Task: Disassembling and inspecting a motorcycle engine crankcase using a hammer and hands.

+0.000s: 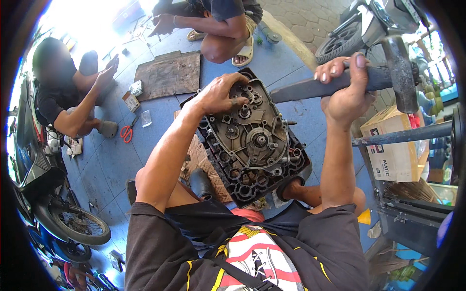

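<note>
A grey metal engine case (250,128), its inner shafts and bosses showing, lies on a black, grimy crate-like tray (240,186) between my knees. My left hand (219,95) grips the upper left rim of the case, thumb laid inward near a shaft and fingers over the far edge. Raised to the right of the case, my right hand (347,92) is closed round the handle of a hammer (400,75). The hammer's heavy dark head is at the far right, and its handle slants down left towards the case. The hammer head is apart from the case.
Orange-handled scissors (127,134), a small box (130,102) and flattened cardboard (170,75) lie on blue tiles. One person (58,92) sits at left; another (225,29) squats ahead. Motorcycles (73,218) line the left. A carton (393,145) stands at right beside a metal bar (403,134).
</note>
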The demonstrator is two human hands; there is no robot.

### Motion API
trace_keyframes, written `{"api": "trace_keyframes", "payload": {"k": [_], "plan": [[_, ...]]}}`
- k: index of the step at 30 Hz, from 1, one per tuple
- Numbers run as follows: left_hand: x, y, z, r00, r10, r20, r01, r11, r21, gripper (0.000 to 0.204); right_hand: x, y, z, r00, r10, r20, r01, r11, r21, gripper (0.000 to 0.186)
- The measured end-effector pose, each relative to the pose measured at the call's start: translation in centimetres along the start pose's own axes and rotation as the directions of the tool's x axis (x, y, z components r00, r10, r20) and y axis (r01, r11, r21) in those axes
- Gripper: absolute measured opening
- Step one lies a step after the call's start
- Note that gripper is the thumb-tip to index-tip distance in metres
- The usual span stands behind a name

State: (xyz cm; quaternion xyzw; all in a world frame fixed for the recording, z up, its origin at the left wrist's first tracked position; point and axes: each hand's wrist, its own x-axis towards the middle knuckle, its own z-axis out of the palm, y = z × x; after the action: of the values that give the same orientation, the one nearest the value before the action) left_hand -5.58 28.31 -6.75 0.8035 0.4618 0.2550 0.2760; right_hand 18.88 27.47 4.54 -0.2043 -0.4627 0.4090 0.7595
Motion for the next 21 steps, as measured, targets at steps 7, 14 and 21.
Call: {"api": "trace_keyframes", "payload": {"k": [7,14,21], "plan": [[-0.8,-1.1,0.4,0.999,0.040,-0.033,-0.042,0.998,-0.051,0.060,2.5,0.6,-4.1,0.928,0.189,-0.321,-0.155,0.980,0.127,0.028],[-0.9,-1.1,0.3,0.999,0.041,-0.031,-0.042,0.998,-0.042,0.064,1.7,4.2,-7.5,0.860,0.297,-0.416,-0.220,0.950,0.223,0.029],[-0.8,-1.5,0.1,0.998,0.066,-0.023,-0.066,0.998,-0.011,0.065,-0.3,7.0,-7.6,0.802,0.365,-0.473,-0.260,0.926,0.275,0.028]]}}
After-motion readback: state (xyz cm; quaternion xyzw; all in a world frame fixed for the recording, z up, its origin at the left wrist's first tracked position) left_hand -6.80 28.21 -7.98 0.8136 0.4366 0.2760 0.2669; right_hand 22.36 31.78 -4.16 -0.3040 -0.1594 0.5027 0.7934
